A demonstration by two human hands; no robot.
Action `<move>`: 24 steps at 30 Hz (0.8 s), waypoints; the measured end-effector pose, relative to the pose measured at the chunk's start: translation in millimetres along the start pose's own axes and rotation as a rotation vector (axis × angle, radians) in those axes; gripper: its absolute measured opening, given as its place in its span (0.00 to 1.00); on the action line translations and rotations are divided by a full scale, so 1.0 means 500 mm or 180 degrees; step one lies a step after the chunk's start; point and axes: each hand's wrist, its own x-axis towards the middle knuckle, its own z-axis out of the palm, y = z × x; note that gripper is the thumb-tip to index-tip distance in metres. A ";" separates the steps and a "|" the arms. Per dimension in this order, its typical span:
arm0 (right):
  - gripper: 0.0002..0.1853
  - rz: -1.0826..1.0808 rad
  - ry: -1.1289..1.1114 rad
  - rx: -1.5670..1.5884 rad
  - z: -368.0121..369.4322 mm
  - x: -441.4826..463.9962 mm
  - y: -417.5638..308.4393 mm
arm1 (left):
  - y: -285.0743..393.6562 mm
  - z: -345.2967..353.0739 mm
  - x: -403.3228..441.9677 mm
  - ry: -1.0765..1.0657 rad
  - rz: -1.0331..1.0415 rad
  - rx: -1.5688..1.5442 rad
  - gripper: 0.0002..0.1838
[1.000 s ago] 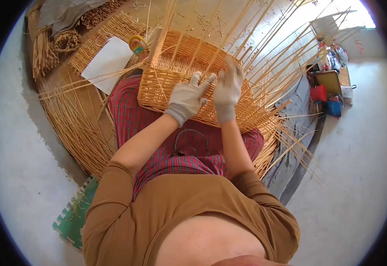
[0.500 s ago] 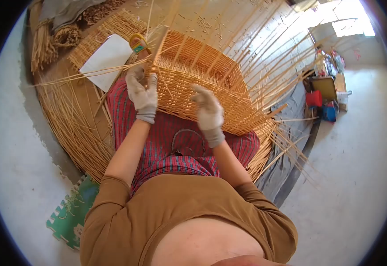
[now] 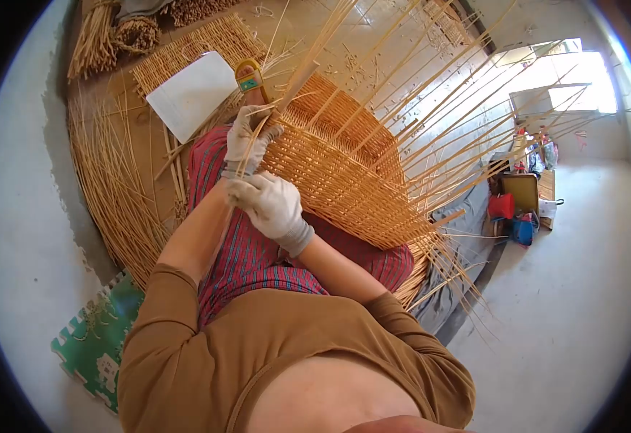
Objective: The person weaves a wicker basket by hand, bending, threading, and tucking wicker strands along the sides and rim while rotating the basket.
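Observation:
A tilted, partly woven wicker basket rests on my lap, long upright stakes rising from its rim. My left hand, in a whitish work glove with a grey cuff, is closed around the basket's near-left corner, beside a thick flat stake. My right hand, gloved alike, is just below it near my left wrist. Its thumb and fingers pinch thin wicker strands that run down from the corner. The strands' ends are partly hidden by the glove.
Loose wicker rods lie in a heap on the left. Beyond my left knee are a white sheet, a woven mat and a yellow item with a green label. Red and blue bags sit at right. Long stakes fan out rightward.
My right hand has moved left from the basket's side to beside my left wrist and now pinches strands, which are drawn downward. In view, the basket has shifted slightly right and down.

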 end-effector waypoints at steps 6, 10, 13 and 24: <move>0.17 0.0165 0.1359 0.0759 -0.021 -0.092 0.056 | -0.010 0.001 -0.010 0.0131 0.0671 0.0313 0.17; 0.20 0.1057 0.2011 0.2417 -0.011 -0.127 0.060 | -0.014 0.013 -0.022 0.0244 0.0494 0.0226 0.16; 0.16 0.0636 0.1177 0.1164 0.012 -0.073 0.062 | -0.018 0.030 -0.026 0.0478 0.0498 0.0446 0.14; 0.13 0.2677 0.2331 0.3268 -0.037 -0.100 0.201 | 0.069 0.028 0.005 -0.0092 0.0308 0.0473 0.22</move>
